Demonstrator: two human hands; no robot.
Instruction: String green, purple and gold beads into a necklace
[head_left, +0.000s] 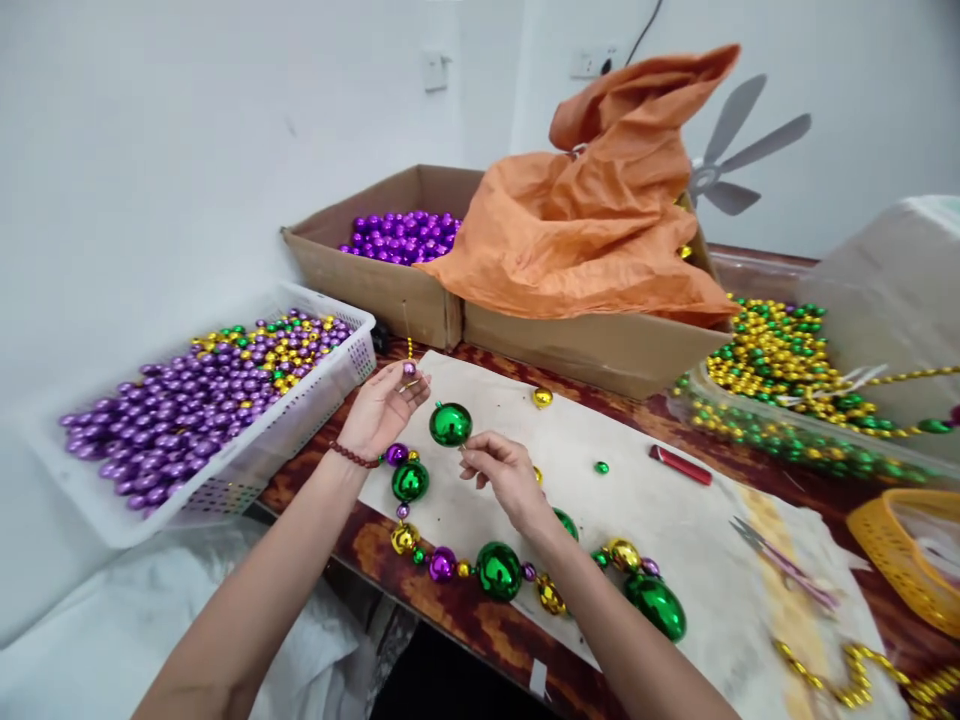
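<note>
My left hand (386, 405) pinches a small purple bead (409, 369) at its fingertips, beside the white basket. Just above that bead show a few tiny gold beads (410, 347) and a thin upright line. My right hand (514, 480) has thumb and forefinger pressed together, touching or very close to a large green ball (451, 424); what is between these fingers is too small to make out. A strand of green, gold and purple balls (499, 570) curves along the table's near edge, running under my right forearm, which hides part of it.
A white basket (352, 345) of beads stands left. Cardboard boxes (592, 350) are behind, one draped with orange cloth (585, 240). At right are a clear bin (885, 450), a yellow basket (885, 560), scissors (787, 565) and a red-handled tool (681, 465) on pale cloth (645, 540).
</note>
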